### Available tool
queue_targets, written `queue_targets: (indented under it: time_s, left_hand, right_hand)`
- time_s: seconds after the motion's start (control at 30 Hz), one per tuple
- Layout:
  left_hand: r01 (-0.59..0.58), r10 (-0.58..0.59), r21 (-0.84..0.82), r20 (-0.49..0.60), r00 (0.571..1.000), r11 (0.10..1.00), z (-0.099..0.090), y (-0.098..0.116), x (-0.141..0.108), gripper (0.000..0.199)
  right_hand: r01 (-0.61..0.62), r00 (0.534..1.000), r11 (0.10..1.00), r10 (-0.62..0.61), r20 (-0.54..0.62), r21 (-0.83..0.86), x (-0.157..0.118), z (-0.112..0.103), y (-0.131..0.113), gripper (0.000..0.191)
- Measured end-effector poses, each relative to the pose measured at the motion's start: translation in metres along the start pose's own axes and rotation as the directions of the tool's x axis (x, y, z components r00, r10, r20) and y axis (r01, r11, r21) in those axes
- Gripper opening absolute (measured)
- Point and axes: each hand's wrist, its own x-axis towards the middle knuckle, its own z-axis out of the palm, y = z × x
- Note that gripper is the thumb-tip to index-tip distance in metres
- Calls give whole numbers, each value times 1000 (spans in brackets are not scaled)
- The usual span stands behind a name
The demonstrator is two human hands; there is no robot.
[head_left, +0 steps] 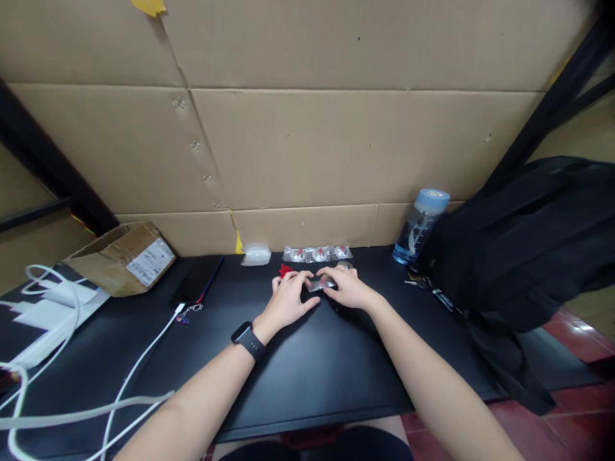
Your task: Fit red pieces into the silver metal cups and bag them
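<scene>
A small clear plastic packet [316, 284] with something shiny inside lies on the black table between my hands. The fingers of my left hand [289, 299] curl at its left end, with the thumb stretched along the near side. My right hand [352, 289] grips the right end, fingers bent over it and hiding part of the contents. Just behind the left fingers sits a little heap of red pieces [285, 270]. A round shiny piece [344, 264] shows partly behind the right hand. Farther back, several clear packets with round silver pieces marked red [318, 254] form a row.
Clear plastic bags [257, 254] are stacked by the cardboard wall [298, 147]. On the left are a phone [195, 282], white cables [144, 355] and an open carton [120, 256]. A water bottle [419, 227], keys [418, 280] and a black backpack [519, 243] occupy the right.
</scene>
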Motion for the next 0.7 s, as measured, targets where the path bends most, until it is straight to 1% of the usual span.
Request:
queue_targets:
  time_s: [0.07,0.13,0.2,0.3,0.37,0.5,0.7]
  left_hand:
    - [37,-37,-11,-18,999,999,0,-1,1,40]
    - [90,-92,-38,-33,995,995,0,-3,2,36]
    - [132,-134,-67,-32,990,989,0,-4,3,37]
    - [158,-162,-93,-35,986,983,-1,-5,3,39]
    - [163,-167,-99,-42,985,982,-1,-5,3,39]
    - [176,-181,-101,-43,983,979,-2,-5,3,38]
    - [215,-220,-88,-59,974,973,-2,-5,2,40]
  right_hand:
    - [-22,1000,994,21,13,110,0,-4,0,38]
    - [-43,999,982,40,19,182,0,-8,0,37]
    - [-62,998,979,62,9,192,-1,-10,1,42]
    - [-82,996,982,86,-17,171,-1,-10,5,53]
    - [-95,995,977,101,-18,192,0,-8,7,51]
    - [-138,987,959,154,-47,247,3,-4,11,40]
    - [-211,968,943,238,-77,257,5,5,1,38]
